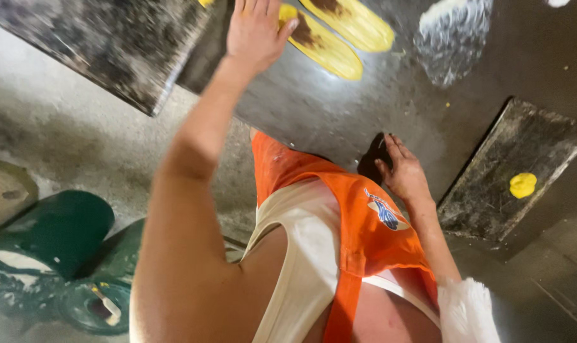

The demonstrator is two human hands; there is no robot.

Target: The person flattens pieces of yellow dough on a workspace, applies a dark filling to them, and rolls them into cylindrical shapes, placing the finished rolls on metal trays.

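My left hand point(255, 30) reaches far over a dark metal table point(339, 108), fingers spread, palm down, thumb touching a long flat yellow dough piece point(321, 44) with a brown smear. A second yellow dough piece point(358, 22) lies just beyond it. My right hand point(401, 170) rests on the table's near edge with fingers extended, next to a small dark object point(371, 159) whose kind I cannot tell. An orange apron point(358, 222) over a white undershirt fills the lower middle.
A floury dark board point(104, 44) juts over the table's left corner. A white flour patch point(450, 35) lies right of the dough. A dark tray point(492, 184) at the right holds a yellow dough lump point(522, 185). Green drums point(60, 235) lie on the concrete floor.
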